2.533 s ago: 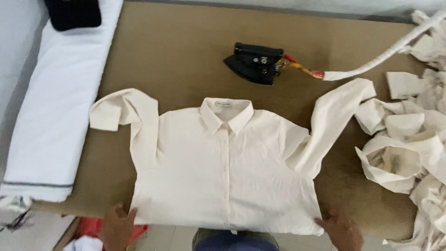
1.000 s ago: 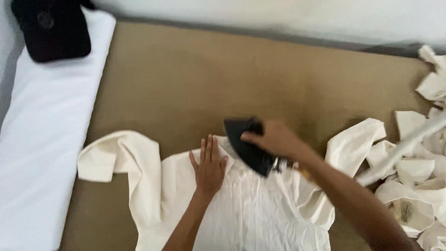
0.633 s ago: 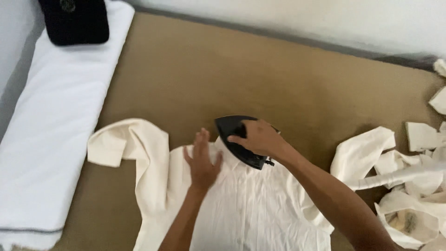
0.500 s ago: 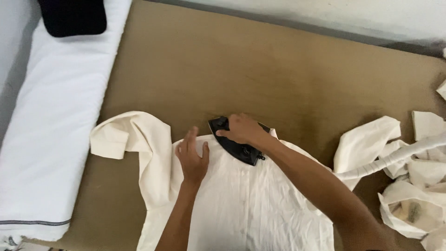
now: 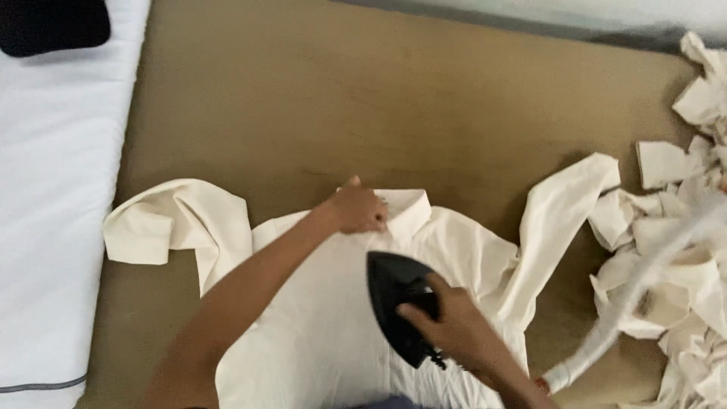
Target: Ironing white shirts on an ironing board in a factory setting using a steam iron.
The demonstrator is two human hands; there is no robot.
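Note:
A cream shirt (image 5: 318,318) lies front-up on a brown padded table (image 5: 394,98), sleeves spread to both sides. My left hand (image 5: 357,210) presses on the collar, fingers curled against the fabric. My right hand (image 5: 447,322) grips the handle of a black iron (image 5: 394,291), which rests on the shirt's chest just below the collar, tip pointing toward the collar. A white cord (image 5: 644,280) runs from the iron's rear off to the right.
A heap of crumpled cream garments (image 5: 674,227) fills the right edge. A white padded surface (image 5: 53,189) lies along the left, with a dark object (image 5: 49,24) at its far end. A pale wall borders the far side.
The iron has slid down from the collar onto the chest. My left hand moved up from the shirt's upper front to the collar.

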